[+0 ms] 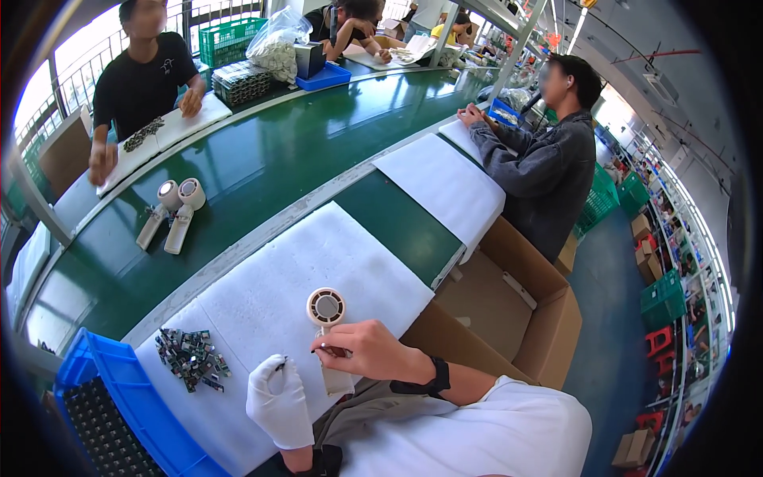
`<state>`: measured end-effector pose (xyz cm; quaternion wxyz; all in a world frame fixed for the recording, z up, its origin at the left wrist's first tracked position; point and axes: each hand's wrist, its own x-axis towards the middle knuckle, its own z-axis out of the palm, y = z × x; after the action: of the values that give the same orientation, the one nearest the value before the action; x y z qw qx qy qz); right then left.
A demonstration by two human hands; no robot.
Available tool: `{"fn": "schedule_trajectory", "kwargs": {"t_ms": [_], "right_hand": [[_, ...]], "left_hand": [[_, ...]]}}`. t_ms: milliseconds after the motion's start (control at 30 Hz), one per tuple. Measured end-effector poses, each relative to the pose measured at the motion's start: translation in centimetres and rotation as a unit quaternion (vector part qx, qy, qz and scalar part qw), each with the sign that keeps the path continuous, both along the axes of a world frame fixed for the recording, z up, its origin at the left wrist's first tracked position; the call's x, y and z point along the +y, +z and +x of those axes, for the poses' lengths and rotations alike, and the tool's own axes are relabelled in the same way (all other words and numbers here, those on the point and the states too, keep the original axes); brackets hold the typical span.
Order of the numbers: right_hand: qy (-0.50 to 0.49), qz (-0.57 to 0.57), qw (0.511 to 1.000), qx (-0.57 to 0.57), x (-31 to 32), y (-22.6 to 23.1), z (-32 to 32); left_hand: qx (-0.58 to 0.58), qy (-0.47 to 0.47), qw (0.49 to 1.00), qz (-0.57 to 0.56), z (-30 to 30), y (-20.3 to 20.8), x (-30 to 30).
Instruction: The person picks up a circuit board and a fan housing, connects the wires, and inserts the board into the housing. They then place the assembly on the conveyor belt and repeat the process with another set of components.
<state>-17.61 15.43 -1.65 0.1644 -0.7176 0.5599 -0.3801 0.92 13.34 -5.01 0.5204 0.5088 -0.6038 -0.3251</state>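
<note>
A pale handheld fan (327,294) with a round, slotted head lies on the white foam sheet in front of me. My right hand (373,350), bare and with a dark band at the wrist, is closed over the fan's handle (337,381). Its fingertips pinch together at the handle's upper part, and what is between them is mostly hidden. Left of the handle, my left hand (278,404) wears a white glove and pinches a small dark piece (280,366) between thumb and finger. Small green circuit boards (191,358) lie in a loose pile beyond the glove.
At my left stands a blue bin (119,374) with a dark gridded tray (107,425). An open cardboard box (509,294) is at my right. Two fans (176,215) lie on the green conveyor belt (262,175). Co-workers sit across (143,79) and to the right (548,151).
</note>
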Motion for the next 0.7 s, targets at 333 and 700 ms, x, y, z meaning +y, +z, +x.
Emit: {"fn": "schedule_trajectory", "kwargs": {"t_ms": [333, 700], "right_hand": [[-0.052, -0.066, 0.996, -0.023, 0.5, -1.2, 0.8], [-0.062, 0.034, 0.993, -0.095, 1.5, 1.0, 0.9]], "left_hand": [[-0.341, -0.034, 0.939, -0.040, 1.9, 3.9, 1.0], [0.210, -0.141, 0.945, 0.205, 0.7, 3.9, -0.4]]}}
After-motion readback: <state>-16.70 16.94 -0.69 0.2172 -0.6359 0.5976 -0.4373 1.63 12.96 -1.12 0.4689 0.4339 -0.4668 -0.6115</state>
